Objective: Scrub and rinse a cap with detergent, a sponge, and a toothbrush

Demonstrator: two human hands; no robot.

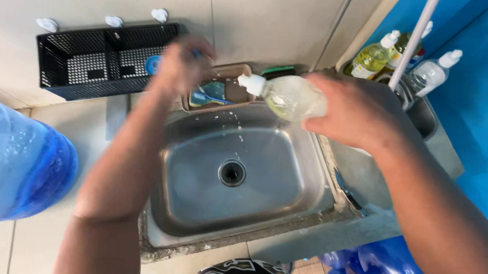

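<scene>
My right hand grips a clear plastic squeeze bottle with yellowish liquid and a white cap, held sideways over the steel sink, its nozzle pointing left. Drops fall from the nozzle toward the basin. My left hand is blurred at the back of the sink, above a brown tray holding a blue-green sponge and a blue-handled brush. Something blue shows at its fingers; I cannot tell whether it holds it. The drain lies in the basin's middle.
A black mesh basket hangs on the tiled wall at the back left. A large blue water jug stands at the left. Several bottles and a white pole are at the back right. More blue jugs sit below.
</scene>
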